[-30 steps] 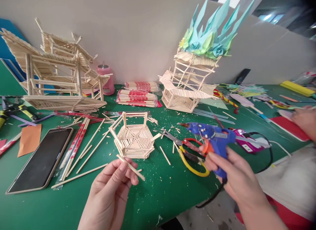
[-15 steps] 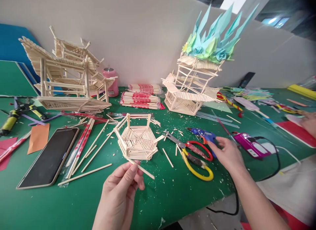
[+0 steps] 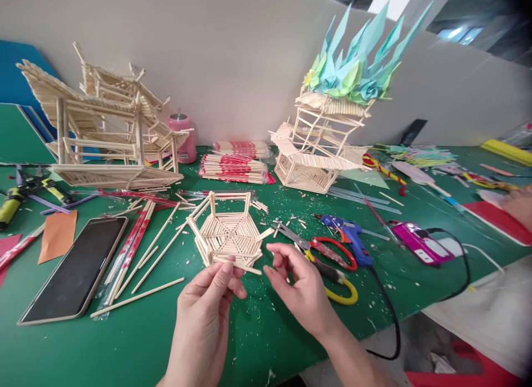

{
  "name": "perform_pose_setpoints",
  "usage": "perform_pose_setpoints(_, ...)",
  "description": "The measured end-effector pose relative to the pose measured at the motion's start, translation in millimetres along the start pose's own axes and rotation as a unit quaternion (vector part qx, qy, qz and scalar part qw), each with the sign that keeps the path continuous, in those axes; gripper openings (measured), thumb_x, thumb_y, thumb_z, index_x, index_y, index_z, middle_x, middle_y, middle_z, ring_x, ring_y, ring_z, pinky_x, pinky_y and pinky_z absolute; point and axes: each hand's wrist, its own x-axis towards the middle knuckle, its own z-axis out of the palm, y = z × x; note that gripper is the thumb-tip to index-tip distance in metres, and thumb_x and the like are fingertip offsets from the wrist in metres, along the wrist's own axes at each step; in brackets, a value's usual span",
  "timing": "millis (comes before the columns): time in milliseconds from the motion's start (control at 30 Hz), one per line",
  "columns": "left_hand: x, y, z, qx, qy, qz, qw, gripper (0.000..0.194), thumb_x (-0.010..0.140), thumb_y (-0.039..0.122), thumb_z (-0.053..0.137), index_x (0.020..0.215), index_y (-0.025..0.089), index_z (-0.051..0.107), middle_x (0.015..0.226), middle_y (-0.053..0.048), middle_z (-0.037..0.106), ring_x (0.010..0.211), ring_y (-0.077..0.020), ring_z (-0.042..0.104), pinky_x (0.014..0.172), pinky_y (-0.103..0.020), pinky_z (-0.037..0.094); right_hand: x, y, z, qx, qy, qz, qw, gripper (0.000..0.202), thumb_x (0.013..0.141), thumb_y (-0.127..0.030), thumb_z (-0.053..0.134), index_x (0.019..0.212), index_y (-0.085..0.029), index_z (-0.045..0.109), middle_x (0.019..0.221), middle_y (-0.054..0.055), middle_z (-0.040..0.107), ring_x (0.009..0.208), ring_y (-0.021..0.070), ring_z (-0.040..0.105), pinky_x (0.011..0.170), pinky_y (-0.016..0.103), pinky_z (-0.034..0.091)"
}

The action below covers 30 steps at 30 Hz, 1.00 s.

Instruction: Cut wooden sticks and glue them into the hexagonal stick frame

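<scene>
Between thumb and fingers, my left hand (image 3: 211, 298) pinches a short wooden stick (image 3: 250, 269), which lies across the near rim of a small octagonal stick frame (image 3: 230, 234). Whether the stick touches the frame I cannot tell. My right hand (image 3: 301, 287) hovers just right of the stick's free end, thumb and fingers apart, holding nothing. Beyond it lie red-handled scissors (image 3: 332, 251) and a yellow-handled tool (image 3: 344, 291), partly covered by my right hand. A blue glue gun (image 3: 353, 237) rests on its side further right.
Stick buildings stand at the back left (image 3: 116, 132) and back right (image 3: 320, 137), the latter topped with folded paper. A phone (image 3: 75, 270), loose sticks (image 3: 137, 297) and bundled sticks (image 3: 235, 168) lie about. A purple power strip (image 3: 419, 243) sits near another person's hand (image 3: 519, 207).
My right hand has left the glue gun and moved left, close to the stick. My left hand has brought the stick slightly up and levelled it against the view of the frame.
</scene>
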Motion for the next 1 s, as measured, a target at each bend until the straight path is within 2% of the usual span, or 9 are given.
perform_pose_setpoints(267,6,-2,1.7,0.009,0.001,0.01,1.0,0.017,0.062,0.026,0.079,0.065,0.011,0.071,0.063,-0.003,0.065,0.05,-0.006,0.049,0.052,-0.015,0.044,6,-2,19,0.054,-0.02,0.019,0.998,0.022,0.08,-0.028,0.059,0.101,-0.02,0.057,0.075,-0.001,0.05,0.06,0.0129,0.047,0.054,0.024,0.044)
perform_pose_setpoints(467,9,-4,2.1,0.003,0.006,0.008,1.0,0.017,0.063,0.026,0.079,0.066,0.011,0.071,0.066,-0.003,0.065,0.051,-0.0059,0.049,0.052,-0.015,0.043,10,-1,21,0.073,-0.001,-0.007,0.997,0.017,0.082,-0.029,0.058,0.096,-0.02,0.061,0.074,-0.001,0.05,0.059,0.0129,0.047,0.052,0.024,0.042)
perform_pose_setpoints(633,9,-5,3.2,-0.004,0.004,0.0,1.0,0.017,0.064,0.026,0.078,0.066,0.011,0.071,0.063,-0.003,0.064,0.052,-0.0065,0.049,0.053,-0.015,0.043,13,2,23,0.099,-0.003,-0.027,0.995,0.012,0.084,-0.027,0.055,0.092,-0.022,0.063,0.079,0.002,0.055,0.062,0.0141,0.052,0.053,0.025,0.044)
perform_pose_setpoints(1000,11,-7,3.8,0.001,0.018,0.011,1.0,0.018,0.06,0.027,0.08,0.066,0.011,0.072,0.064,-0.004,0.065,0.053,-0.0072,0.05,0.054,-0.017,0.043,14,1,25,0.112,-0.01,-0.023,0.993,0.009,0.086,-0.026,0.054,0.086,-0.021,0.062,0.079,0.002,0.056,0.064,0.0146,0.053,0.055,0.025,0.044)
